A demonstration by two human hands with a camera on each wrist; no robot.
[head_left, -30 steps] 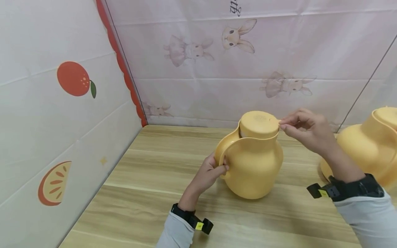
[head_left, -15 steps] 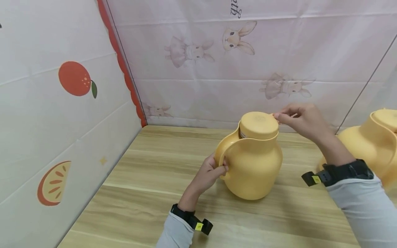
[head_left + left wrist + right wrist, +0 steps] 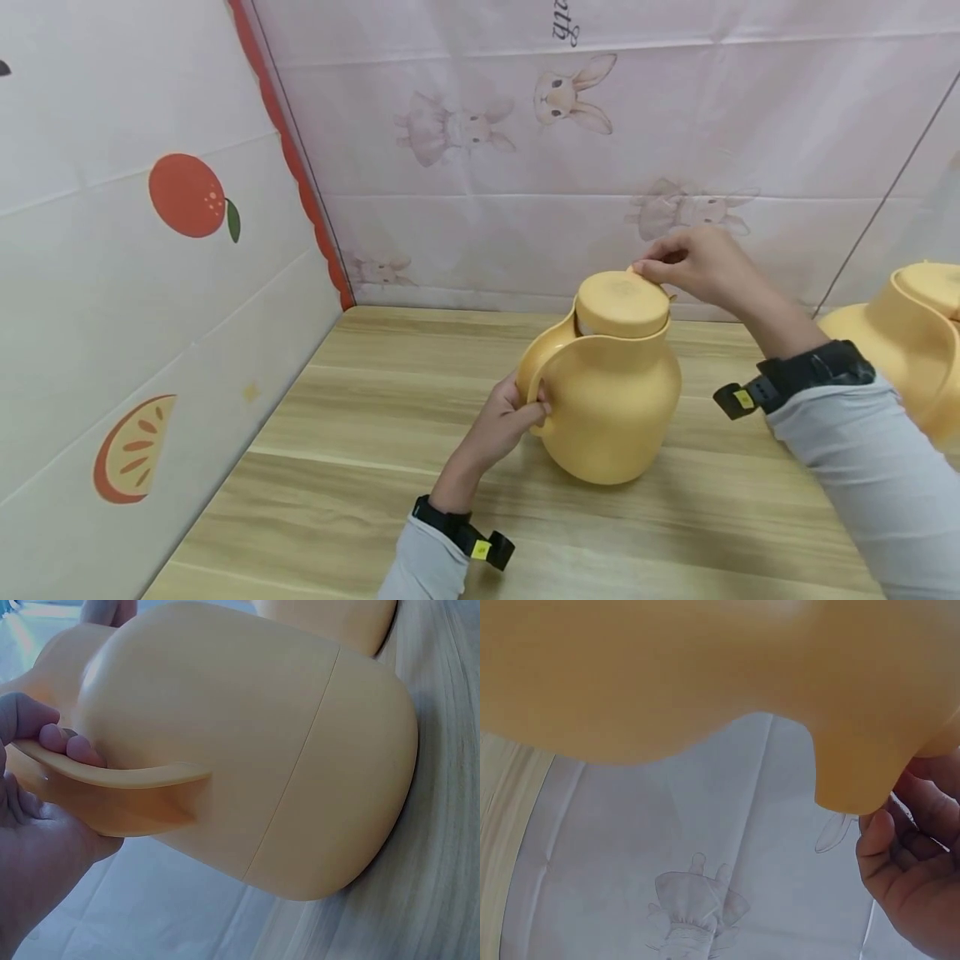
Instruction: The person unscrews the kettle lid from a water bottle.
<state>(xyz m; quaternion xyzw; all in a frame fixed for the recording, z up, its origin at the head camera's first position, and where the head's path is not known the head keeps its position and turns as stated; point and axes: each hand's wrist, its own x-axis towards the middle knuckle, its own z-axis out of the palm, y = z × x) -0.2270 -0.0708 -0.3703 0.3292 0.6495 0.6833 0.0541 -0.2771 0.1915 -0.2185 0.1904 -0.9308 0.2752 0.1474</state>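
A yellow thermos jug (image 3: 611,408) stands upright on the wooden table. My left hand (image 3: 498,429) grips its handle (image 3: 551,348), with fingers curled through the loop in the left wrist view. On top sits a round yellow lid (image 3: 624,304), with a pale strip visible under its left edge. At the lid's back edge my right hand (image 3: 697,260) pinches a small tab between thumb and forefinger. The right wrist view shows the jug's spout (image 3: 855,780) beside the right fingers, while the tab itself is hidden there.
A second yellow jug (image 3: 896,350) stands at the right, partly behind the right forearm. The wooden table (image 3: 360,467) meets a white wall sheet (image 3: 67,317) on the left and a pink rabbit-print sheet (image 3: 480,242) at the back.
My right hand has swung left and away from me around the lid's rim, turning the lid by its tab from the right side to the back. The left hand and jug stay nearly still.
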